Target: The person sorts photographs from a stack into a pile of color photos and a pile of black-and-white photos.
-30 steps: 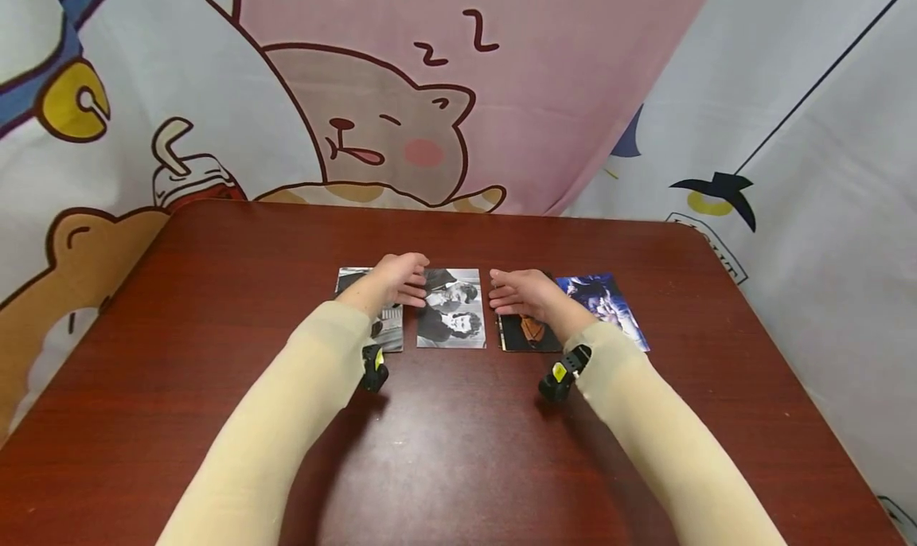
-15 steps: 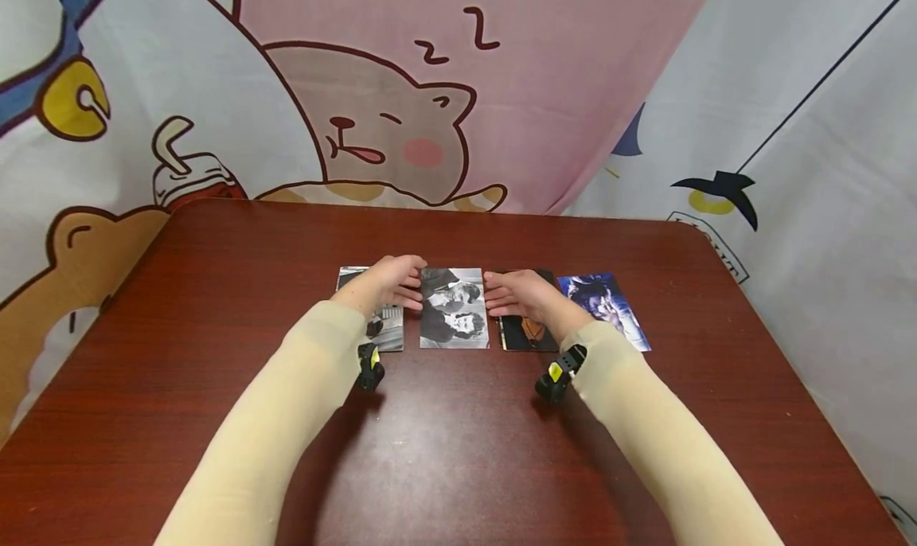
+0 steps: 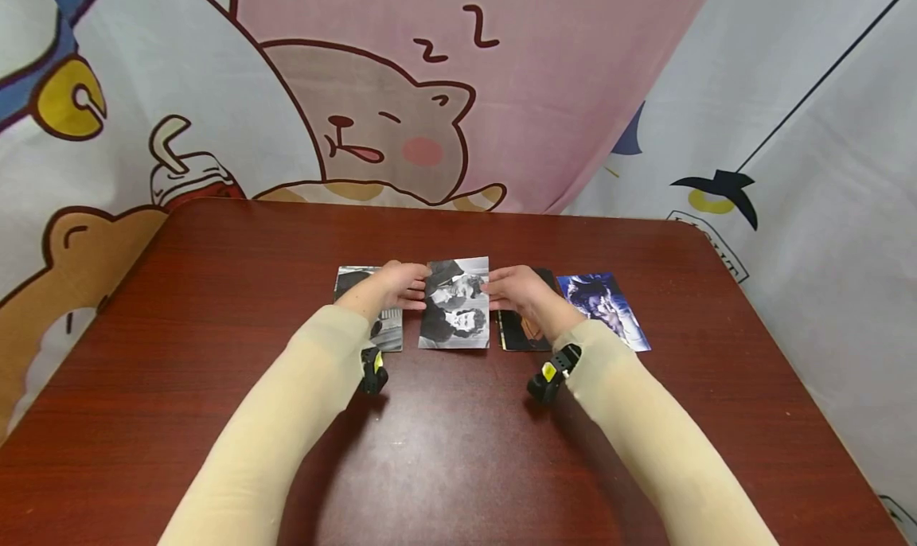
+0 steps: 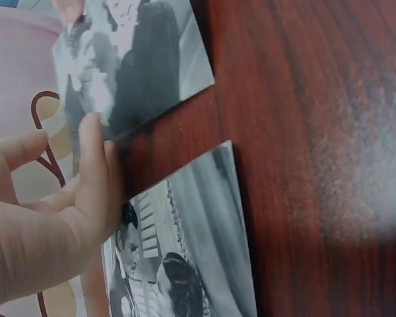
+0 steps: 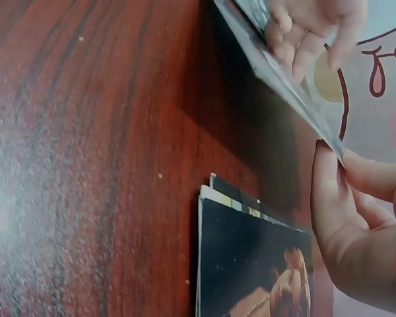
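A black-and-white photo card showing two people stands with its far edge lifted off the table between my hands. My right hand pinches its right edge between thumb and finger, plainly seen on the card's rim in the right wrist view. My left hand is at the opposite edge. In the left wrist view its thumb and fingers are apart, one fingertip at the card's edge. Under the left hand lies another black-and-white card, partly hidden. A dark card stack lies below the right hand.
A blue picture card lies at the right end of the row, overlapped in view by the right forearm. The reddish-brown table ends at the back against a cartoon-printed cloth.
The middle card has tilted up, its far edge rising from the table. My right hand has moved slightly left and taken hold of its edge; the left hand has barely shifted.
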### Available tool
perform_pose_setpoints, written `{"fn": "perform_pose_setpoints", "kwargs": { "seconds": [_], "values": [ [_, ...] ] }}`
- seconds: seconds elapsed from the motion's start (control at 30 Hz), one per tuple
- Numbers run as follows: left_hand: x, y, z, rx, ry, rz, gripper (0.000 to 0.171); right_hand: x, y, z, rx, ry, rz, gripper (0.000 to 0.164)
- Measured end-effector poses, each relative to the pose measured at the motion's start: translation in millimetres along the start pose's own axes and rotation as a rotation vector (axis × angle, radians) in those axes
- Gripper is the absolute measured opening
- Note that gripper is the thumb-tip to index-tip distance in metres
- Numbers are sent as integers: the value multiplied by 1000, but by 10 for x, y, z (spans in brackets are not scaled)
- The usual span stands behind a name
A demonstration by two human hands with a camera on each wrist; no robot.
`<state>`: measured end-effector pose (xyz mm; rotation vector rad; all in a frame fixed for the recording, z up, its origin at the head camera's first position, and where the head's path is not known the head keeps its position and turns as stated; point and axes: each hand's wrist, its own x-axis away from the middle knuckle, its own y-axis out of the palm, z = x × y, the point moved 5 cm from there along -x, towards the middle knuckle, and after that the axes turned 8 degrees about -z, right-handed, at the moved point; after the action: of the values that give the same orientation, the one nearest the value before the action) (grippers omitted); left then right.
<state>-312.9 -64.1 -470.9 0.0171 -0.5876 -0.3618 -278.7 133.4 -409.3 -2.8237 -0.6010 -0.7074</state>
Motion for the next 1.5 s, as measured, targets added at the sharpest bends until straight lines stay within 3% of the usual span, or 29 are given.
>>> {"fn": "perform_pose_setpoints", "kwargs": {
  "seconds": [0.1,0.17,0.27,0.33,0.4,0.43,0.57,0.63,0.67,0.77,0.8,0.9,1.07,1.23,1.5],
  "values": [
    [-608,-238,-248,-28,24,10,29,21,-36,-15,-17,-5,11,42],
    [-877,-340,-358,-37,20,27,33,37,-67,-23,-7,0,28,41],
    [-1167,-460,-449,-4,46,-5,48,53,-108,-26,2,8,51,41],
    [-1216,-488,-445,32,56,-15,56,57,-127,-25,7,15,66,40],
    [-1144,-460,-389,46,64,-11,58,54,-133,-18,11,12,61,40],
    [-901,-370,-289,46,60,-4,55,53,-135,-15,20,8,58,40],
    [-404,-158,-78,10,24,46,47,48,-133,-14,48,-32,50,38],
    [-289,-111,-36,21,40,13,42,47,-140,-19,54,-52,61,36],
    [-411,-150,-79,32,54,-4,40,47,-146,-21,52,-58,69,36],
    [-245,-73,-6,40,71,-40,37,46,-162,-31,50,-65,85,34],
    [-169,-38,27,34,77,-38,37,47,-163,-37,53,-64,85,34],
    [257,147,226,-27,48,16,39,53,-153,-62,58,-65,75,35],
    [705,274,451,-33,45,2,40,59,-126,-105,56,-67,69,35],
    [887,275,540,-44,28,-22,43,42,-76,-129,24,-73,52,35],
    [829,80,475,-60,39,-36,46,-16,40,-145,45,-92,49,37]
  ]
}}
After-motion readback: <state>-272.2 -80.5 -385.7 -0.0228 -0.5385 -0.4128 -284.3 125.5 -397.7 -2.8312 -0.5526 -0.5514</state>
